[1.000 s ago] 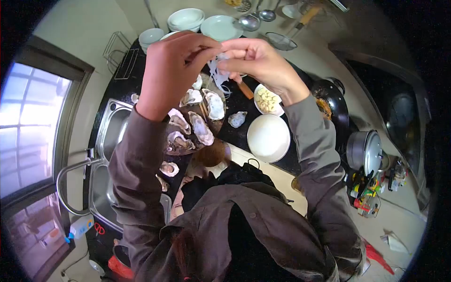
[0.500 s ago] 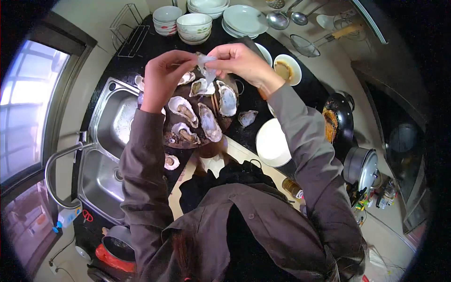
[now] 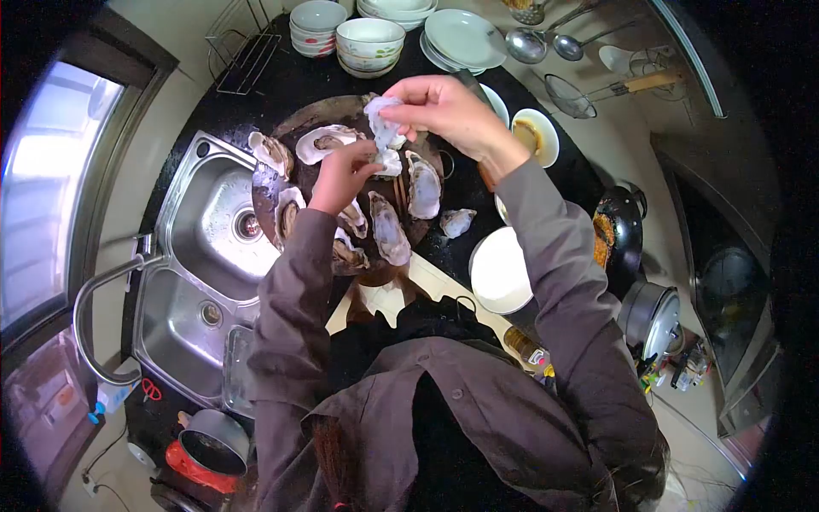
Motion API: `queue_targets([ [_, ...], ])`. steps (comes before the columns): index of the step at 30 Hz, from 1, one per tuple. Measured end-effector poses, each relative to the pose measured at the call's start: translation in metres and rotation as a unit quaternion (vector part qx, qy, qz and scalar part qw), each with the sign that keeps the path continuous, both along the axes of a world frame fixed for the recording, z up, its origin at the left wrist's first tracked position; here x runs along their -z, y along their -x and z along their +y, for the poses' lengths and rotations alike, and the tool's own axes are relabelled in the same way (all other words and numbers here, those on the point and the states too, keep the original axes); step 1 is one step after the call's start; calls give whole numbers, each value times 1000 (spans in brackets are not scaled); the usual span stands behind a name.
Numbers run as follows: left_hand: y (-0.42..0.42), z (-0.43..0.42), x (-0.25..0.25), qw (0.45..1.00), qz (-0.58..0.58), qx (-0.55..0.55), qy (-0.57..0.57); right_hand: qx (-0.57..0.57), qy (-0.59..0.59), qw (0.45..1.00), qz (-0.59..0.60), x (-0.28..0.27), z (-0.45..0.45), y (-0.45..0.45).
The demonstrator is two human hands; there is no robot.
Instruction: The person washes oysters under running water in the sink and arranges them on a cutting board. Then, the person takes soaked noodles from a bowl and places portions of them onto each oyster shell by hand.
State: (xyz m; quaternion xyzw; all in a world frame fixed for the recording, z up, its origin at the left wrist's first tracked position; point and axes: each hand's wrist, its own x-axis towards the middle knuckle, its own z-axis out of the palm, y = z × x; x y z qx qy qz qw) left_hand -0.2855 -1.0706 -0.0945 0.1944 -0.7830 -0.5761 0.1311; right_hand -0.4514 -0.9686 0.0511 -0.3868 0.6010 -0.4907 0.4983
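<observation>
Between thumb and fingers, my right hand (image 3: 444,115) pinches a pale, translucent clump of glass noodles (image 3: 383,119) above a round wooden board (image 3: 328,111). My left hand (image 3: 343,177) is lower, its fingertips closed at the bottom end of the clump, beside an opened oyster shell (image 3: 390,163). Several oysters in half shells lie on the board, among them one at the upper left (image 3: 324,142), one at the left edge (image 3: 272,154) and one below my hands (image 3: 389,230). Chopsticks (image 3: 400,193) lie between the shells. My left hand and forearm hide some oysters.
Left of the board is a double steel sink (image 3: 192,213) with a tap. Stacked bowls (image 3: 370,43) and plates (image 3: 465,38) stand at the back. A sauce bowl (image 3: 546,136), a loose shell (image 3: 458,223), a white bowl (image 3: 502,269) and a wok (image 3: 621,230) are on the right.
My left hand has moved down and right, from the clump's upper part to its lower end. My right hand stays high with the noodles. The view has shifted slightly, showing more oysters at left.
</observation>
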Motion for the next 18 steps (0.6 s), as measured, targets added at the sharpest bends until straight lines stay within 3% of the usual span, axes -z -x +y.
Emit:
queue_targets([
  [2,7,0,9,997,37,15,70,2,8,1000,8,-21,0,-1],
  [7,12,0,12,997,24,15,69,12,35,999,16,-37,3,4],
  [10,14,-1,7,990,16,3,-137,12,41,999,9,-23,3,9],
  [11,15,-2,8,990,14,4,-137,5,22,1000,1,-10,2,11],
  [14,14,-10,19,993,45,20,108,-9,-16,1000,-16,46,-1,16],
  [18,12,-10,35,979,65,3,192,-1,-52,999,-8,118,-2,11],
])
